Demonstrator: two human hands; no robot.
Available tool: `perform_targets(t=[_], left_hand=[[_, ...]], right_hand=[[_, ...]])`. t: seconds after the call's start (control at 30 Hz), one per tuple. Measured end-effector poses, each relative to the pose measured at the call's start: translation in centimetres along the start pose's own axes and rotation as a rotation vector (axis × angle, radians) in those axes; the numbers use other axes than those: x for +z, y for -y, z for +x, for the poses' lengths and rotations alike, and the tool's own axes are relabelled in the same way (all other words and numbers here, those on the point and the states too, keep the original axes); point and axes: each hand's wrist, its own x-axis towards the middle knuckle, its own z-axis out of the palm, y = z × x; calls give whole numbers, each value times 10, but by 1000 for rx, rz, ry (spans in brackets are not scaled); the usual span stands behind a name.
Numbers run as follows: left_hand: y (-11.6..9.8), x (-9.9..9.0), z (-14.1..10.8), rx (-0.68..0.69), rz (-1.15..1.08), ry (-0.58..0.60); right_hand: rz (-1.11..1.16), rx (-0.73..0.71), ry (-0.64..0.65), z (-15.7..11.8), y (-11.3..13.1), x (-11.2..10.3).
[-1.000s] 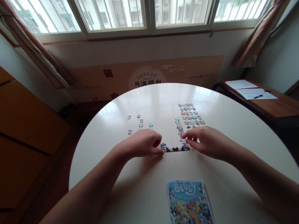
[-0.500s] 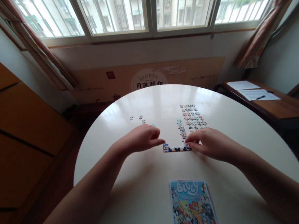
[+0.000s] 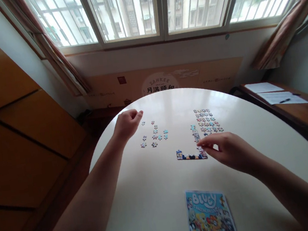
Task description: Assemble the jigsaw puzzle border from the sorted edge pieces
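My left hand [image 3: 128,124] is closed, raised over the table's left side near the loose puzzle pieces [image 3: 160,137]. Whatever its curled fingers may hold is hidden. My right hand [image 3: 224,148] has thumb and fingers pinched together on a puzzle piece at the right side of the partly joined puzzle border [image 3: 191,157]. That border runs along the bottom, with a short stub up its left side and a longer strip [image 3: 195,134] up its right. Behind my right hand, rows of separate puzzle pieces [image 3: 206,119] lie spread out.
A Bluey picture sheet [image 3: 210,215] lies near me on the round white table [image 3: 146,191]. Papers [image 3: 282,98] and a pen rest on a wooden side table at right. Orange-brown cabinets [image 3: 14,147] stand at left, and barred windows [image 3: 127,10] fill the far wall.
My left hand has moved away from the border, left and up toward the loose pieces, uncovering several of them. My right hand stays at the border's right side. The view has shifted slightly.
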Motion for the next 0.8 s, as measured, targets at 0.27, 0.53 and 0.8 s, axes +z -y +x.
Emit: perform_targets(t=[0.27, 0.53, 0.8], left_hand=[[-9, 2, -7, 72, 114, 355], [-8, 0, -9, 19, 222, 754], [-9, 13, -9, 81, 271, 782]], right_hand=[[17, -25, 15, 0, 0, 0], [15, -8, 25, -2, -1, -3], [10, 7, 49, -2, -5, -2]])
